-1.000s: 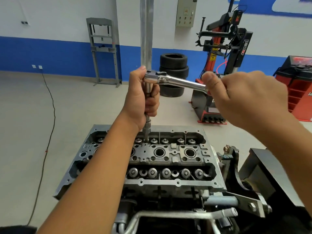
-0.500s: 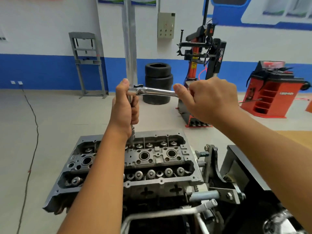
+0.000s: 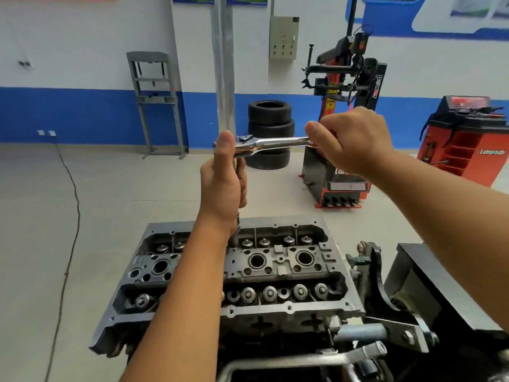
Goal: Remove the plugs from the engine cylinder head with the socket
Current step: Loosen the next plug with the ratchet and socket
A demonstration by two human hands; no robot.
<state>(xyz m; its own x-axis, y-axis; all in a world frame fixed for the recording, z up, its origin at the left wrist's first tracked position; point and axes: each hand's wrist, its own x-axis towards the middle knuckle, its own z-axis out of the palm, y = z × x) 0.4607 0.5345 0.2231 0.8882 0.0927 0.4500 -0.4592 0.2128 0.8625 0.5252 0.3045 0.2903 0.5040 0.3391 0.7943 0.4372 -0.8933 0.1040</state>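
Observation:
A grey engine cylinder head (image 3: pixel 278 312) sits on a stand below me, with round plug wells along its middle. A chrome ratchet wrench (image 3: pixel 271 144) stands over it on a long vertical extension with a socket (image 3: pixel 237 230) that goes down into a well behind my left forearm. My left hand (image 3: pixel 223 180) grips the extension just under the ratchet head, thumb up against the head. My right hand (image 3: pixel 349 142) grips the ratchet handle, which points to the right. The plug itself is hidden in the well.
The engine stand's bracket and bolts (image 3: pixel 391 321) lie at the right of the head. Farther back stand stacked tyres (image 3: pixel 271 133), a red and black tyre changer (image 3: pixel 347 133), a red wheel balancer (image 3: pixel 465 144) and a grey press frame (image 3: pixel 157 106). A black cable (image 3: pixel 70 216) runs across the floor at the left.
The ratchet handle has swung a little, and my right hand now sits slightly farther right and back. The view has shifted, so the cylinder head appears lower and more to the right.

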